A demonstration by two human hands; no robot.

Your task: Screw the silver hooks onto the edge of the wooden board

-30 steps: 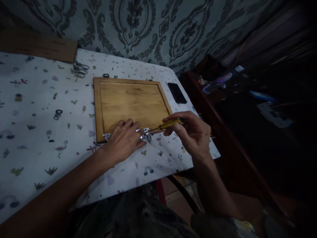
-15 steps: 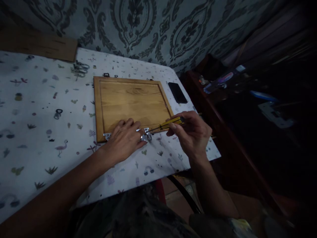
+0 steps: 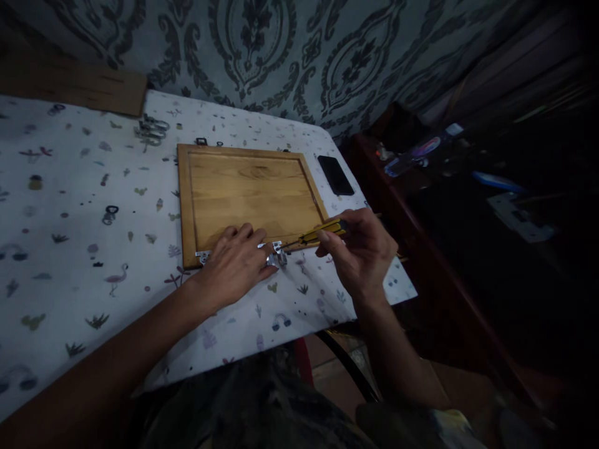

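Note:
A wooden panel with a raised frame lies flat on the table. At its near edge, my left hand rests on the frame, thumb and index finger closed around a silver metal latch. A second silver fitting sits at the near left corner, partly behind that hand. My right hand grips the yellow-and-black handle of a screwdriver. The screwdriver slants down to the left, its tip at the latch; whether it sits in a screw is too small to tell.
The table has a patterned white cover. Beyond the panel's right side lies a black phone. Metal pieces lie at the back left near cardboard, and a small dark fitting lies left. A plastic bottle is at the right.
My right hand and the screwdriver handle have shifted very slightly left, the fingers turning a little. My left hand, the latch and the panel have stayed in place.

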